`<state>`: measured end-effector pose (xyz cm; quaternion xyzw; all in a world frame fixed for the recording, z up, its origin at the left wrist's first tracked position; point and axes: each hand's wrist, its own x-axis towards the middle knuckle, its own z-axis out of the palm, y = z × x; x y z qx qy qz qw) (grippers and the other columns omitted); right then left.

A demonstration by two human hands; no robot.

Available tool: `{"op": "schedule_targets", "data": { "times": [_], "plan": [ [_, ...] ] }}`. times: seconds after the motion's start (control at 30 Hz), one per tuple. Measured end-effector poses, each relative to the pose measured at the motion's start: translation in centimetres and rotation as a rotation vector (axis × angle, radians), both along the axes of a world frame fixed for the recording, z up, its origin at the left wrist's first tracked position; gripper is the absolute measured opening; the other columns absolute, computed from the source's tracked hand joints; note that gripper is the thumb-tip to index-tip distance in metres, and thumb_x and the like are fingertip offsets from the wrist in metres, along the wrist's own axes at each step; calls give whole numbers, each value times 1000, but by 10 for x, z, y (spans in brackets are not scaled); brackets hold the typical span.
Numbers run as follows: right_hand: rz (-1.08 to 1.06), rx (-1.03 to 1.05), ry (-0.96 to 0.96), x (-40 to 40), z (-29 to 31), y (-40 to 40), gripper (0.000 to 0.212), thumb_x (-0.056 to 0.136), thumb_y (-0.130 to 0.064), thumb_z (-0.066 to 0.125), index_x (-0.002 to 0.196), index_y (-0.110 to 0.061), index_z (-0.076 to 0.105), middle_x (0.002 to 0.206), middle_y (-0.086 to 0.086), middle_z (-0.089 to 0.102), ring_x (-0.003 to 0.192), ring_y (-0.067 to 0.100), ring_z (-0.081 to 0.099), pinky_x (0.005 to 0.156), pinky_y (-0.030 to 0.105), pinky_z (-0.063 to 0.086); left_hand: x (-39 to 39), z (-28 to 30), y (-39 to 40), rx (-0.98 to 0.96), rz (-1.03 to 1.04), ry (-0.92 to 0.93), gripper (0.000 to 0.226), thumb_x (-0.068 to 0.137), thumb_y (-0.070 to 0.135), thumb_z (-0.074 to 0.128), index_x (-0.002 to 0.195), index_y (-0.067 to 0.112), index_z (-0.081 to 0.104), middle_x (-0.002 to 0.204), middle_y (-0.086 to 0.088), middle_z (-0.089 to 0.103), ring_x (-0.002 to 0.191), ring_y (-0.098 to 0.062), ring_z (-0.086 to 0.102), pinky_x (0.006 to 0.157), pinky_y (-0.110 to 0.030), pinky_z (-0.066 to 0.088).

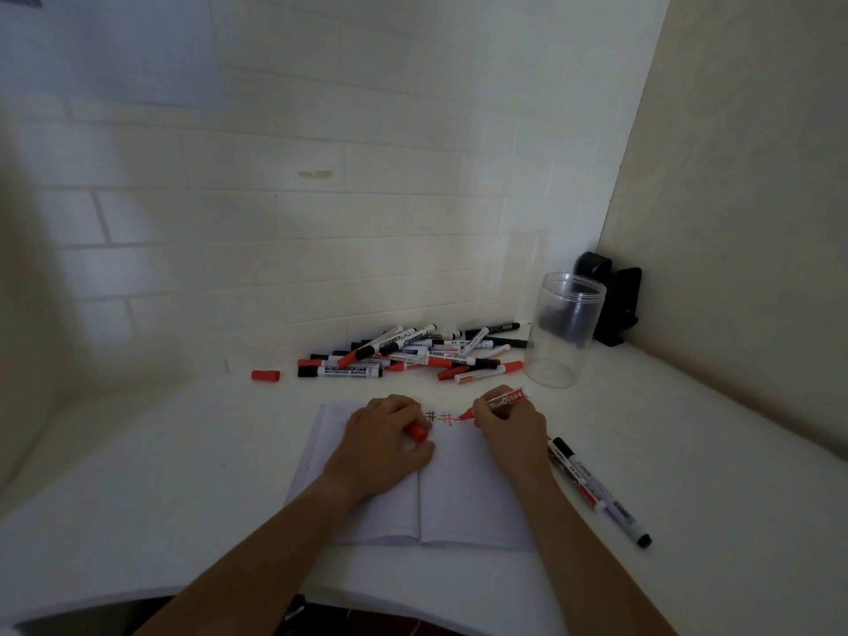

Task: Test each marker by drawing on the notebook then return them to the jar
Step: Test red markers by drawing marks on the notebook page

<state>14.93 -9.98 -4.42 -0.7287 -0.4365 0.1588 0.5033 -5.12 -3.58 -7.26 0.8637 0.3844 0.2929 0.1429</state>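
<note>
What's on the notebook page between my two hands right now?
In the head view, between the left hand and right hand lie hash marks, one dark, one red, on the open white notebook.

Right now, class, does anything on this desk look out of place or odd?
Yes. A loose red cap lies alone, left of the marker pile. Two tested markers lie beside the notebook rather than in the jar, which appears to hold no markers.

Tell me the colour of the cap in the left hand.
Red; the cap shows in the head view, held by the left hand.
</note>
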Motion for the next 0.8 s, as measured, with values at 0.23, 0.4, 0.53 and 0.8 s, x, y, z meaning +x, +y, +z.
{"op": "schedule_targets", "data": {
  "times": [0.23,0.4,0.53,0.8],
  "plan": [
    [-27,26,36,0,-1,0,26,92,-28,64,76,-9,71,72,4,72,73,21,69,59,22,47,0,1,-1,-8,-4,-10,42,78,65,52,109,38,65,128,21,53,118,-3,44,108,-40,37],
    [-21,29,36,-1,2,-2,27,87,-24,65,72,-2,66,67,12,69,60,19,61,58,27,46,1,2,-2,9,-6,-10,41,79,64,51,108,38,64,127,21,54,117,-4,45,107,-40,37],
    [-10,63,9,-3,5,-6,32,84,-21,63,60,-3,52,60,18,61,51,13,44,52,28,36,0,4,-4,14,-4,-8,43,78,61,47,108,37,65,125,20,54,117,-4,45,107,-39,37],
    [56,169,-25,-8,15,-16,26,92,-21,60,70,-10,65,65,9,69,59,22,65,56,33,50,0,3,-2,0,0,-77,25,94,38,53,114,31,68,120,15,64,110,-4,52,101,-33,42]
  ]
}}
